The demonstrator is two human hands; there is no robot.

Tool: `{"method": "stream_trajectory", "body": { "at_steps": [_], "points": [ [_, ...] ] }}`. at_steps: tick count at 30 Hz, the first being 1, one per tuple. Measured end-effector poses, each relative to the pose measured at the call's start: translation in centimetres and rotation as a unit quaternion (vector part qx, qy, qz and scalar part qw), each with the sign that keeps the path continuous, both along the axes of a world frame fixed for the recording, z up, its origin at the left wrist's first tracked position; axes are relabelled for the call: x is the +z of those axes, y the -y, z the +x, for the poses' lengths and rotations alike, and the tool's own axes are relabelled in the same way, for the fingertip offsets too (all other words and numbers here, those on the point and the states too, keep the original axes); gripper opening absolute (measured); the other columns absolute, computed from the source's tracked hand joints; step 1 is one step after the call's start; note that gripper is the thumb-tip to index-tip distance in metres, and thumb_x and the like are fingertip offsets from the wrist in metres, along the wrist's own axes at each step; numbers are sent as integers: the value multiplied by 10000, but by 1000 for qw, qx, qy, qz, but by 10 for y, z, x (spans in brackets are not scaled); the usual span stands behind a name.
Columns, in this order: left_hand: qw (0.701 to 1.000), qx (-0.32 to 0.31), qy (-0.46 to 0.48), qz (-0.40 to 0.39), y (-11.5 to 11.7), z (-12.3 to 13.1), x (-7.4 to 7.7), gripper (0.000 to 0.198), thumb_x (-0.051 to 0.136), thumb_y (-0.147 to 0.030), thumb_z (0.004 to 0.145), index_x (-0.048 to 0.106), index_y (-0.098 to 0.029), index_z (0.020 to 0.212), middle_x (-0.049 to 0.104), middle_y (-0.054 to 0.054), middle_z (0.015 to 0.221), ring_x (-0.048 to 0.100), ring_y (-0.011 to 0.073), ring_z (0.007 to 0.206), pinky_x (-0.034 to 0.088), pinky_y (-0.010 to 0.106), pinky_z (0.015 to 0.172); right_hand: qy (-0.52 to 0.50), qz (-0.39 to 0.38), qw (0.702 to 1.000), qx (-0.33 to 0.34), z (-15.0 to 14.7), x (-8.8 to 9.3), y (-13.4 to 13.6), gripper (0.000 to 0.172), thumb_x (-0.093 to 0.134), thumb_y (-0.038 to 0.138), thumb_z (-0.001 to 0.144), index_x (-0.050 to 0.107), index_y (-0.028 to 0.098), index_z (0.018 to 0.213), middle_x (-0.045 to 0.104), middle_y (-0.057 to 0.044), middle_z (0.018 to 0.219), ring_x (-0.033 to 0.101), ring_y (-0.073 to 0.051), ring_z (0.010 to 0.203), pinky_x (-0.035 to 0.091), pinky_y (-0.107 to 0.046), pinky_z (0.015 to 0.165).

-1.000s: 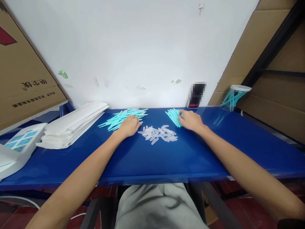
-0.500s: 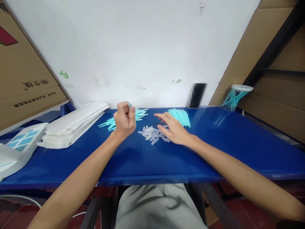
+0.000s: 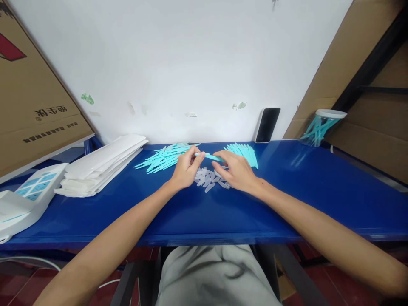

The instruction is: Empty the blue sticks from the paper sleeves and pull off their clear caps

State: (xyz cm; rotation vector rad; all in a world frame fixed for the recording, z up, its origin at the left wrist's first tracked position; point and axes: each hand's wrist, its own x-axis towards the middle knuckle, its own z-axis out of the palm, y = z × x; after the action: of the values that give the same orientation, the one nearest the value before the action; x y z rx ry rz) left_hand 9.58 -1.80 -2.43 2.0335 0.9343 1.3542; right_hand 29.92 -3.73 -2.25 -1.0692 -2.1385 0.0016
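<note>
In front of me, above the table, my left hand (image 3: pixel 187 168) pinches one end of a slim turquoise stick (image 3: pixel 208 156), shaped like an eyebrow razor. The fingers of my right hand (image 3: pixel 236 170) are closed around its other end, partly hiding it. Below the hands lies a loose heap of small translucent caps (image 3: pixel 208 178). A scattered pile of turquoise sticks (image 3: pixel 165 158) rests beyond my left hand. Behind my right hand is another, neater pile of turquoise sticks (image 3: pixel 244 153), lying mostly parallel.
On the left, a stack of white paper sleeves (image 3: pixel 102 165) lies beside a white device with blue panels (image 3: pixel 38 187). A phone (image 3: pixel 267 125) leans against the wall. At the right back, a clear jar (image 3: pixel 320 127) holds turquoise sticks. The blue table (image 3: pixel 204 221) ends before my lap.
My left hand has come right and slightly down, turning so the stick now lies across toward my right hand. The right hand's fingers have closed in on it. The view has shifted slightly.
</note>
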Motion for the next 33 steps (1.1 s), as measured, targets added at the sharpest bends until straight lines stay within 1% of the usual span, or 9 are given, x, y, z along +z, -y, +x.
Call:
{"method": "stream_trajectory", "body": {
  "at_steps": [3, 6, 11, 13, 16, 21, 26, 29, 33],
  "points": [
    [998, 27, -32, 41, 3, 2, -2, 346, 478, -427, 1002, 449, -202, 741, 418, -56, 576, 389, 106, 529, 320, 276, 562, 17, -6, 1000, -11, 0, 4, 1, 314, 459, 432, 1025, 664, 195, 1037, 684, -42, 888, 588, -170, 731, 370, -280, 646],
    [996, 33, 2, 85, 5, 2, -1, 347, 471, -402, 999, 429, -204, 717, 401, -48, 593, 373, 111, 546, 309, 285, 575, 28, -3, 1000, 2, 5, 7, -3, 369, 408, 455, 1041, 649, 193, 947, 653, -35, 808, 554, -168, 696, 345, -282, 634],
    [990, 75, 92, 83, -6, -16, 8, 351, 431, -433, 1007, 389, -225, 727, 371, -51, 571, 356, 128, 526, 297, 291, 552, 20, -3, 996, -87, 40, -1, -33, 398, 345, 398, 1049, 671, 169, 1066, 691, -95, 912, 610, -229, 795, 400, -320, 700],
    [992, 99, 18, 81, -12, -23, 9, 373, 397, -437, 1015, 384, -223, 710, 387, -36, 587, 374, 138, 555, 303, 301, 579, 34, -1, 989, -146, 60, -7, -48, 409, 338, 278, 1019, 649, 114, 1229, 680, -166, 1058, 627, -280, 945, 439, -353, 794],
    [979, 118, -150, 72, -18, -25, 3, 398, 294, -409, 1033, 380, -217, 694, 442, 0, 650, 425, 164, 625, 326, 320, 636, 64, -22, 969, -239, 85, -11, -64, 453, 351, 212, 971, 649, 70, 1282, 655, -209, 1044, 632, -316, 947, 459, -391, 824],
    [918, 73, -389, 35, -17, -20, -9, 436, 253, -395, 1033, 469, -204, 706, 535, 62, 823, 539, 220, 801, 391, 350, 722, 51, -63, 957, -280, 100, -7, -68, 471, 470, 200, 901, 615, 161, 1348, 716, -140, 1020, 652, -293, 920, 461, -364, 787],
    [883, 127, -452, 25, -16, -26, -1, 513, 277, -520, 1026, 579, -198, 766, 586, 86, 924, 599, 247, 872, 432, 355, 726, 25, -119, 955, -272, 96, -12, -70, 309, 503, 176, 847, 694, 191, 1090, 702, -62, 797, 620, -218, 728, 411, -301, 674],
    [866, 191, -462, 22, -23, -34, 1, 484, 275, -496, 1032, 640, -205, 906, 621, 93, 982, 626, 268, 930, 454, 361, 739, 7, -139, 952, -271, 92, -16, -73, 238, 504, 182, 845, 711, 187, 961, 703, -61, 788, 613, -206, 714, 399, -293, 669],
    [833, 259, -488, 17, -32, -43, -4, 343, 392, -393, 1002, 640, -207, 1150, 647, 117, 1124, 637, 305, 1050, 491, 383, 794, 2, -150, 951, -271, 89, -17, -74, 268, 477, 192, 872, 726, 176, 968, 727, -79, 844, 639, -218, 782, 411, -294, 705]
  ]
}}
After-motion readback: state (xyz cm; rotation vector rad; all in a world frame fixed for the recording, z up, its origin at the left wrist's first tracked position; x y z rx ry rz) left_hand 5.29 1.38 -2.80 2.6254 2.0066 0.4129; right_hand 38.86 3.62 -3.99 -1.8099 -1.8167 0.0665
